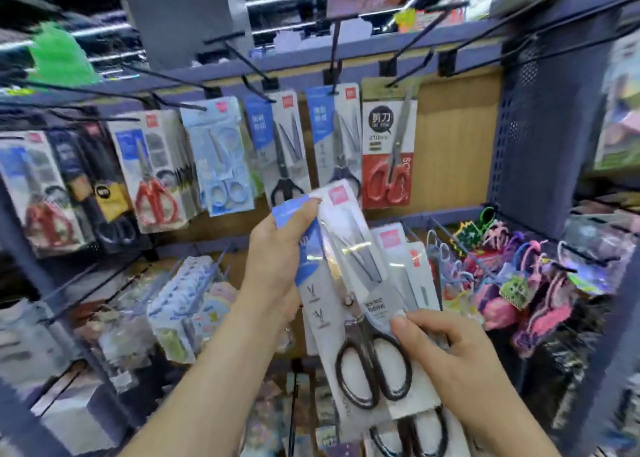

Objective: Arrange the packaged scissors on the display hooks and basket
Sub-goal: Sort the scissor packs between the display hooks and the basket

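Observation:
I hold a pack of black-handled scissors [349, 283] tilted in front of the shelf, with more packs stacked behind it [412, 269]. My left hand [277, 259] grips the top left corner of the front pack. My right hand [446, 356] pinches the packs at their lower right, near the handles. Above, black display hooks [332, 65] carry hanging packs: black scissors [284, 148], dark blue scissors [332, 134], red scissors [388, 151], light blue scissors [221, 155] and red-handled shears [152, 169]. No basket shows clearly.
A dark blue perforated panel [547, 117] stands at the right of the hooks. Colourful keychains and pompoms [512, 276] hang at lower right. Small packaged stationery [180, 304] hangs on lower hooks at left. An empty hook [457, 40] sticks out at upper right.

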The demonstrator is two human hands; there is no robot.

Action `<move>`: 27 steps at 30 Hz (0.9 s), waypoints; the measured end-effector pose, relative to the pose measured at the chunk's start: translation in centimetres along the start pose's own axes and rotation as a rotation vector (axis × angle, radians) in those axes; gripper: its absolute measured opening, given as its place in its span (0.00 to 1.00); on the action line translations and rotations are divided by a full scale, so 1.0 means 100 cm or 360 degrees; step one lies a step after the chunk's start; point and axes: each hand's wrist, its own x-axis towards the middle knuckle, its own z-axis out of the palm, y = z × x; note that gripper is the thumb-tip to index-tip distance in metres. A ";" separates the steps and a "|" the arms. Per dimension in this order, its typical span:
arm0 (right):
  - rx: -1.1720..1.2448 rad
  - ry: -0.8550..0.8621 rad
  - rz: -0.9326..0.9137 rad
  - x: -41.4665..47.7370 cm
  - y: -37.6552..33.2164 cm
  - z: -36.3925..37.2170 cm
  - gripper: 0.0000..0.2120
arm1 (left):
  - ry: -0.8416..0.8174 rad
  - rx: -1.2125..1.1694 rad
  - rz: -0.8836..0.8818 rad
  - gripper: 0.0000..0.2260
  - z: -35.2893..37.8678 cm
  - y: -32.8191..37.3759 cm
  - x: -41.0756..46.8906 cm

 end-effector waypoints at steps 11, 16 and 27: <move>0.0172 0.0007 -0.0335 0.088 -0.049 0.042 0.25 | 0.0341 0.0399 0.0692 0.09 -0.006 0.102 0.064; 0.0258 0.0053 -0.0379 0.112 -0.059 0.055 0.23 | 0.0369 0.0461 0.0833 0.07 -0.011 0.119 0.087; 0.0469 0.0062 -0.0147 0.137 -0.044 0.076 0.26 | 0.0231 0.0717 0.0524 0.09 -0.016 0.100 0.087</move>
